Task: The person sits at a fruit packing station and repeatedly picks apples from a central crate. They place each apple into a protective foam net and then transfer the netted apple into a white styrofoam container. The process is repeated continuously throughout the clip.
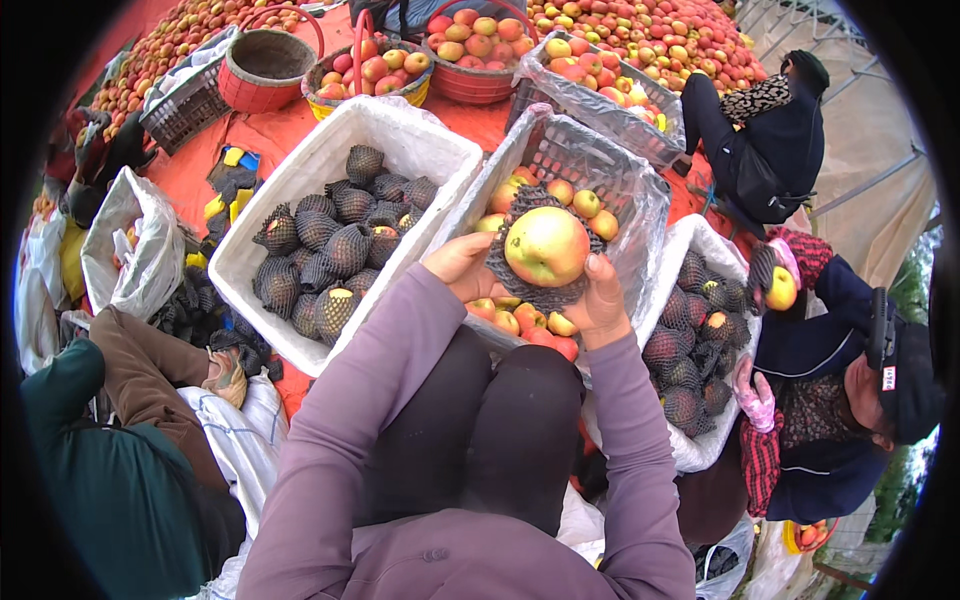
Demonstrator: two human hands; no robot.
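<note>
Seated among crates of fruit, I hold a large yellow-red apple in a black foam net sleeve between both hands, just above my knees. My left hand curls around the sleeve's left edge, fingers hidden beneath the mesh; my right hand grips the right edge, thumb pointing up alongside the fruit. Both hands are closed on the sleeve, which is spread open like a collar around the apple. The apple is nearly round, so it has no clear long axis; its broad face is turned up toward me, and I cannot tell where the stem end lies. The sleeve's opening faces upward too.

Directly behind the apple stands a plastic-lined mesh crate with loose apples in it, some showing below my hands as well. To my left, a white foam box holds apples already wrapped in dark nets. To my right, a second white box holds more netted fruit, and a person in a dark jacket and pink glove holds a yellow apple partly in a net. Baskets of red-yellow apples sit on the orange ground sheet beyond.
</note>
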